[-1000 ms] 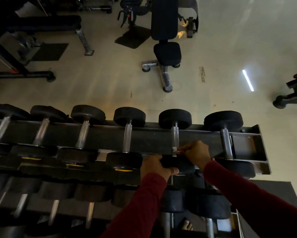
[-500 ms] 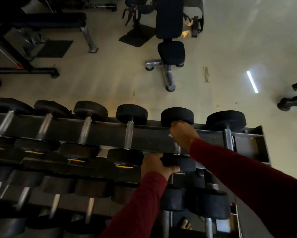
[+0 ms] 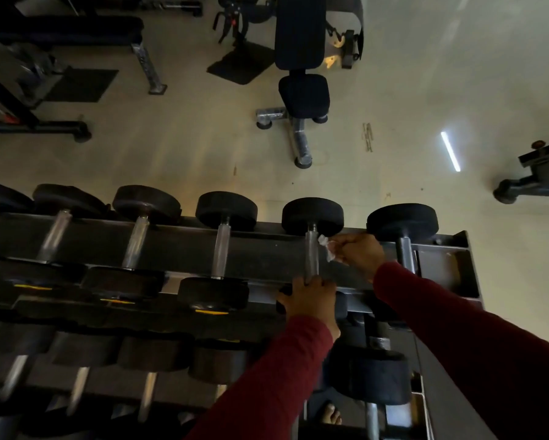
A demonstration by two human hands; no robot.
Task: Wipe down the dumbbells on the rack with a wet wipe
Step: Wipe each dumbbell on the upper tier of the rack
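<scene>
Several black dumbbells with steel handles lie across the top tier of a dark metal rack (image 3: 267, 255). The second dumbbell from the right (image 3: 312, 217) has its far head above the rail and its handle running toward me. My left hand (image 3: 309, 298) grips its near head, fingers curled over the base of the handle. My right hand (image 3: 359, 252) pinches a small crumpled white wet wipe (image 3: 327, 249) just right of the handle's far end, beside the far head. Both sleeves are dark red.
Lower tiers hold more dumbbells (image 3: 370, 376). Beyond the rack the pale floor carries an adjustable bench (image 3: 301, 90), a flat bench (image 3: 76, 30) at the far left and a machine foot (image 3: 533, 182) at the right. My bare foot (image 3: 330, 414) shows under the rack.
My right hand slid with the wipe from the handle's near end to its far end, then came off to the handle's right. My left hand crept from the near head's side up over its top.
</scene>
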